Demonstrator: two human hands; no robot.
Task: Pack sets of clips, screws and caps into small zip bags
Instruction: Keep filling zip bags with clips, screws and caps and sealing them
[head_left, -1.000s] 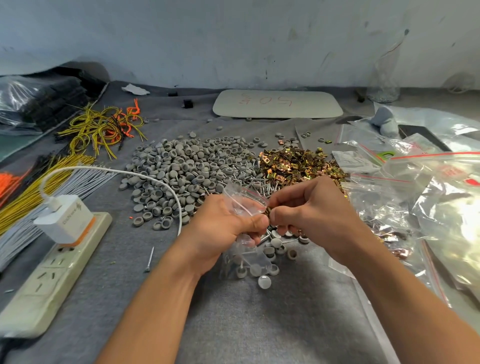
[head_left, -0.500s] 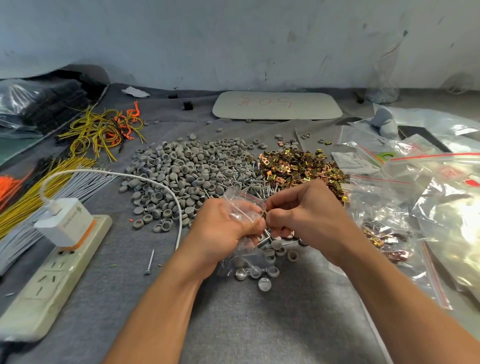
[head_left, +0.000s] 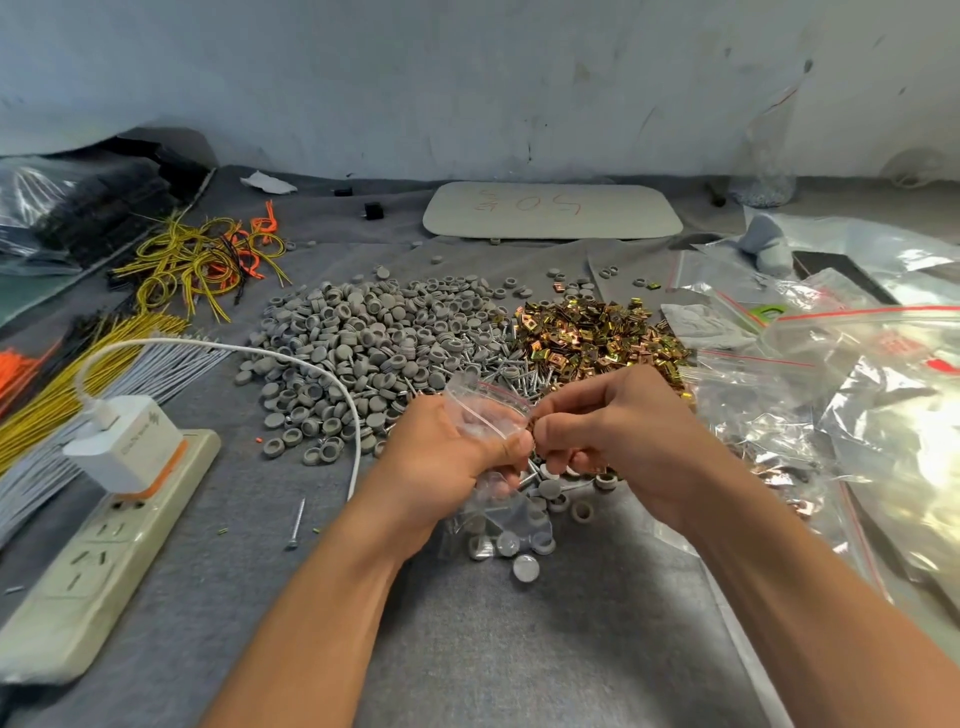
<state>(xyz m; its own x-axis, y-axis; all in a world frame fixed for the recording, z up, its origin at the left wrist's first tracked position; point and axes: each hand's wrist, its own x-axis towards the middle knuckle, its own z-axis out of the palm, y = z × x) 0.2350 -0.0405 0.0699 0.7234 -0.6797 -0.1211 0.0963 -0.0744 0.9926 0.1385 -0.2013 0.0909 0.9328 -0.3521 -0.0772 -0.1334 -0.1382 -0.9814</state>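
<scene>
Nearest, on the grey cloth (head_left: 519, 654), one loose cap (head_left: 525, 567) lies just in front of the small zip bag (head_left: 485, 415), whose lower end rests on the cloth with several grey caps inside. My left hand (head_left: 447, 457) grips the bag around its middle, fingers curled and thumb pressed at the red-lined mouth. My right hand (head_left: 613, 431) meets it at that mouth, thumb and forefinger pinching what is probably a clip (head_left: 531, 422), too small to confirm; my other fingers are curled under. To the left lie a lone screw (head_left: 297, 522) and a power strip (head_left: 78, 587) carrying a white charger (head_left: 127, 441). To the right, clear zip bags (head_left: 779, 415) are piled. Beyond my hands sit a heap of grey caps (head_left: 363, 343), then screws (head_left: 511, 371), then a heap of brass clips (head_left: 597, 332). Farther left are yellow wires (head_left: 197, 260); farthest, a white board (head_left: 550, 210) with red writing.
</scene>
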